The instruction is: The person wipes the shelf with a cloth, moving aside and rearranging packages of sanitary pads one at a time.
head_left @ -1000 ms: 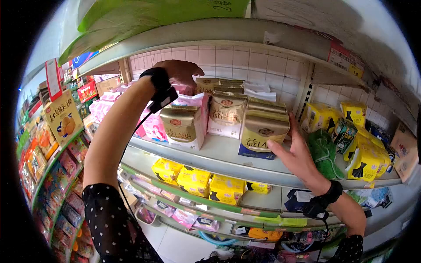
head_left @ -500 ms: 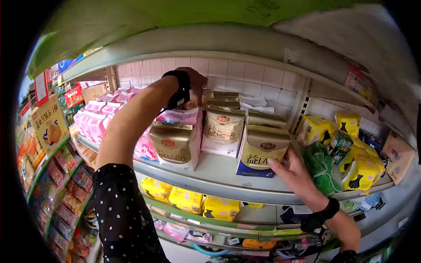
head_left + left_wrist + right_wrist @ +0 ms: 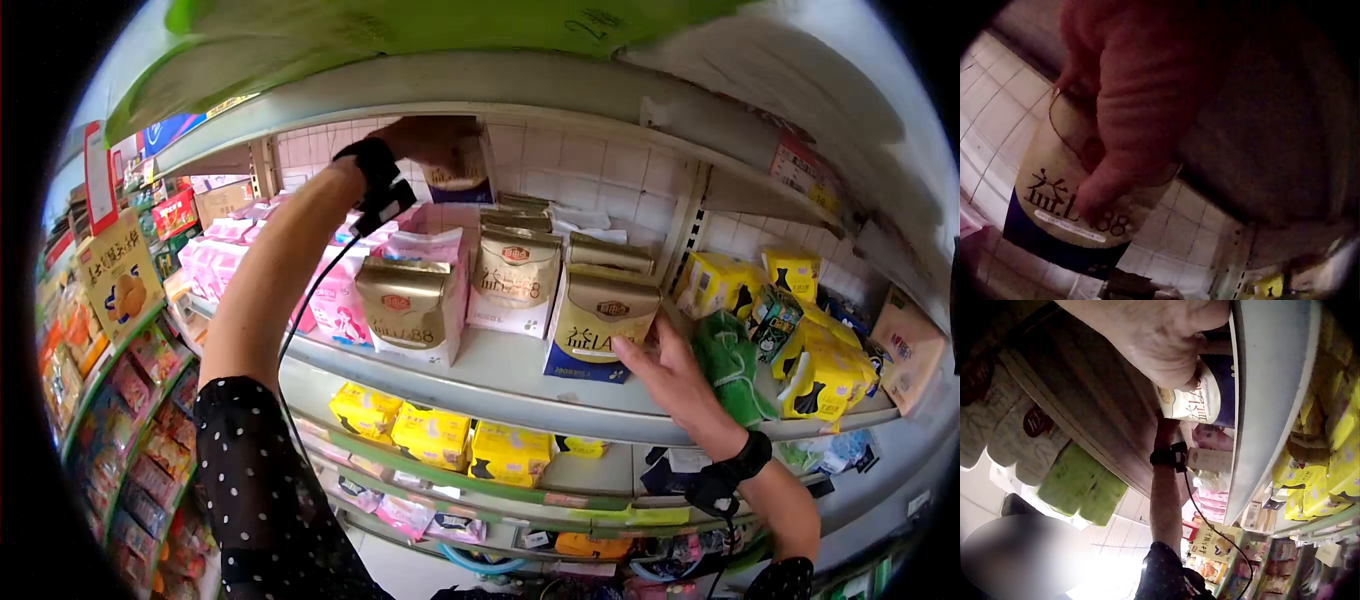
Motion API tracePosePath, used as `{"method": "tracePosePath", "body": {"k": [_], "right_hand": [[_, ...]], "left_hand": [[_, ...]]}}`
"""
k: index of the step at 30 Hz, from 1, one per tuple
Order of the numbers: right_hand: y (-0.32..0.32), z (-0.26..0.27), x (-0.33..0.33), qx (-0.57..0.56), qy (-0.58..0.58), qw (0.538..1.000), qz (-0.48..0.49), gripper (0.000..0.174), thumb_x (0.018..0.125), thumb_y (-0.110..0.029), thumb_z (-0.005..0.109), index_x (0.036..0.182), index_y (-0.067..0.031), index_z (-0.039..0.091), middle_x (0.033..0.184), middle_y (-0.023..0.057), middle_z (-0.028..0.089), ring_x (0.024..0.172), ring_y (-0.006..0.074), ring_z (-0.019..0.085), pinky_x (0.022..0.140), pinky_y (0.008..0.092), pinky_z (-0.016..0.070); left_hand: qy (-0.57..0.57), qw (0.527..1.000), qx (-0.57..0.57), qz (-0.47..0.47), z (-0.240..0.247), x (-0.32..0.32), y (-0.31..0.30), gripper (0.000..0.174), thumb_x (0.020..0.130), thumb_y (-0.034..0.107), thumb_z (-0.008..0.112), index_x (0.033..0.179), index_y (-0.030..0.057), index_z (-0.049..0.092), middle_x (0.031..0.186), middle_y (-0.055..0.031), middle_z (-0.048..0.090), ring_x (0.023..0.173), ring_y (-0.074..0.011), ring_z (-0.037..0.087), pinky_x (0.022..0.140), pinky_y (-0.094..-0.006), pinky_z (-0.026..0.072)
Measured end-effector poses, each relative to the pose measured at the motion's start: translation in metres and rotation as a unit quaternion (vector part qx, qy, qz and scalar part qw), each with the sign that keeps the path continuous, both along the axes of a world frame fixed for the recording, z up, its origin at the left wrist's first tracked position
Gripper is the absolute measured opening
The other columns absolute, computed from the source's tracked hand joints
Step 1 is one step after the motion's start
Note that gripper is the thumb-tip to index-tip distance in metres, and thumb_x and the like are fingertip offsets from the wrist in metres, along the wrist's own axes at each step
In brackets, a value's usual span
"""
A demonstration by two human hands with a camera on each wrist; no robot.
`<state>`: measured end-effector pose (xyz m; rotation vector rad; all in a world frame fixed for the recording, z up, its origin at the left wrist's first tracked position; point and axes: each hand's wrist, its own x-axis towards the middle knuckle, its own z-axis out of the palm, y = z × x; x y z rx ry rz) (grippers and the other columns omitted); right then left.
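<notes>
At the back of the shelf, my left hand [image 3: 430, 140] grips a gold and blue pack of sanitary pads [image 3: 462, 185] from above, raised over the other packs. In the left wrist view its thumb lies across the printed front [image 3: 1041, 219]. My right hand [image 3: 680, 370] holds the right side of another gold and blue pack [image 3: 605, 335] standing upright at the shelf front, thumb on its face and fingers along its side. To its left stand a gold and white pack [image 3: 515, 280] and a second gold and white pack [image 3: 405, 315].
Pink packs [image 3: 225, 255] line the shelf's left part. A green cloth [image 3: 730, 365] and yellow packs [image 3: 830, 370] lie right of my right hand. The upper shelf's edge [image 3: 560, 125] runs close above my left hand. Lower shelves hold more yellow packs [image 3: 430, 432].
My left hand reached down behind the packs at the back, then rose with a gold and blue pack in its grip. My right hand stays at the front pack.
</notes>
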<state>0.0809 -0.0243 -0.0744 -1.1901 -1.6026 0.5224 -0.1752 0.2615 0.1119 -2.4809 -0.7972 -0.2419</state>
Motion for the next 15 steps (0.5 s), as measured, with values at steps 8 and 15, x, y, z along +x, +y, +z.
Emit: {"method": "tracePosePath", "body": {"k": [8,15], "right_hand": [[-0.008,0.011,-0.009,0.013,-0.039,0.999,-0.024,0.058,0.093,-0.027,0.059,0.137,0.0018,0.034,0.13,0.0161,0.051,0.121,0.0231,0.047,0.103,0.0344,0.0359],[0.008,-0.003,0.002,0.029,-0.004,0.999,0.023,0.058,0.092,-0.027,0.059,0.136,0.0017,0.035,0.133,0.0179,0.049,0.124,0.0253,0.045,0.105,0.0349,0.034]], "left_hand": [[-0.213,0.973,-0.01,-0.083,-0.018,-0.046,-0.058,0.065,0.071,0.043,0.071,0.123,0.0069,0.054,0.117,-0.017,0.059,0.108,-0.0326,0.056,0.091,-0.04,0.0461],[-0.246,0.907,0.27,-0.21,-0.056,-0.068,-0.181,0.046,0.068,0.012,0.075,0.11,0.0073,0.058,0.102,-0.0097,0.063,0.1,-0.0307,0.056,0.087,-0.04,0.0429]]}}
